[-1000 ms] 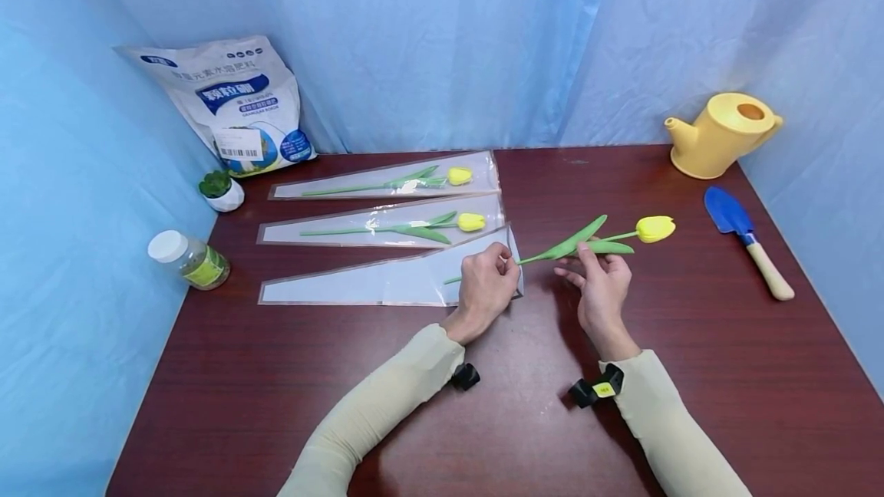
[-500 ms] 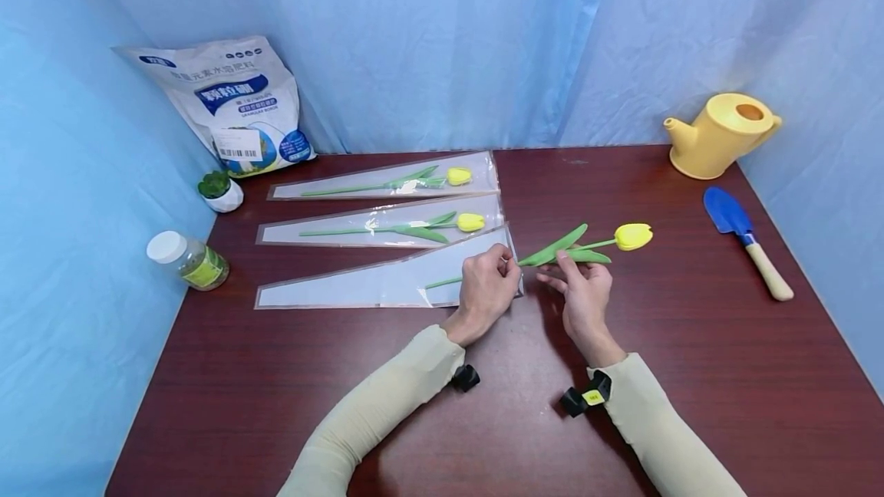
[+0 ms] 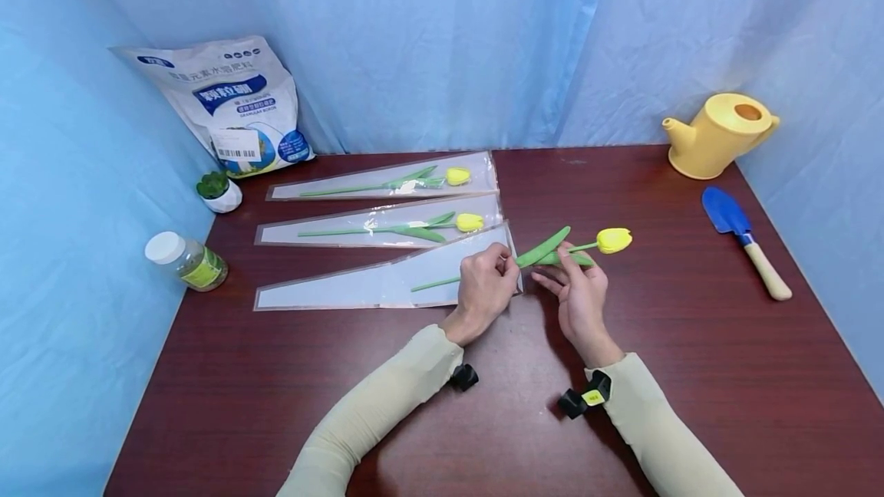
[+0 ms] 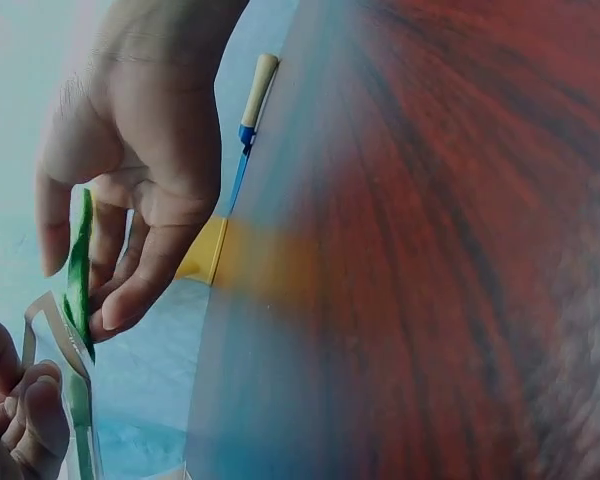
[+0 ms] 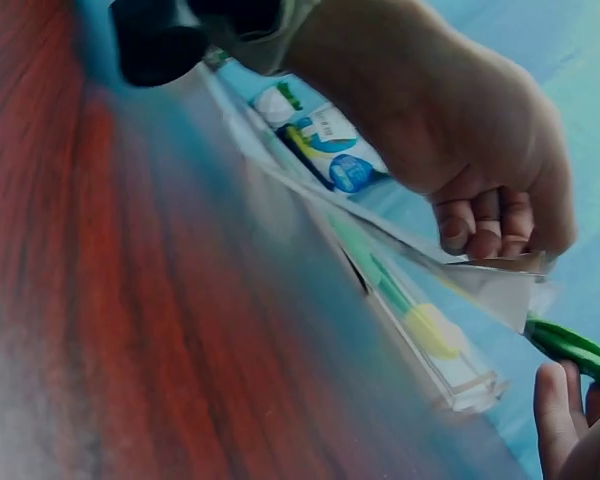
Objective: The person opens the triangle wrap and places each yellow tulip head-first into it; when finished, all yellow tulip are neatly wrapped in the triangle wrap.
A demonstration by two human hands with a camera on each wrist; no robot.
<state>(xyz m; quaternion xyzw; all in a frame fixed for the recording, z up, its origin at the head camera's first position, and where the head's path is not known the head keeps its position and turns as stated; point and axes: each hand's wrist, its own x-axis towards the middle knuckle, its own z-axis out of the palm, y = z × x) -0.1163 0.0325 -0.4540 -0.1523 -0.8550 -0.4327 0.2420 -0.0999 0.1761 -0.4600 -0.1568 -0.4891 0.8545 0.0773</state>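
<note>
My left hand (image 3: 483, 286) pinches the wide mouth of a clear-fronted, white-backed flower sleeve (image 3: 324, 291) on the table. A yellow artificial tulip (image 3: 614, 241) is held by its leaves and stem in my right hand (image 3: 583, 304). Its lower stem lies inside the sleeve, while the bloom and most of the leaves are outside to the right. In the right wrist view the sleeve's mouth (image 5: 505, 295) is lifted and gaping beneath my left fingers. The left wrist view has a green leaf (image 4: 78, 270) right at the sleeve's edge. My left hand hides part of the stem.
Behind lie two sleeves, the far one (image 3: 487, 167) and the middle one (image 3: 279, 234), each with a yellow tulip inside. At left are a fertilizer bag (image 3: 276, 75), a potted succulent (image 3: 224, 198) and a jar (image 3: 207, 271). A watering can (image 3: 714, 140) and trowel (image 3: 725, 209) are at right.
My right hand has moved left with the tulip, and the stem's end has slid further left inside the sleeve. The left hand has stayed at the sleeve's mouth.
</note>
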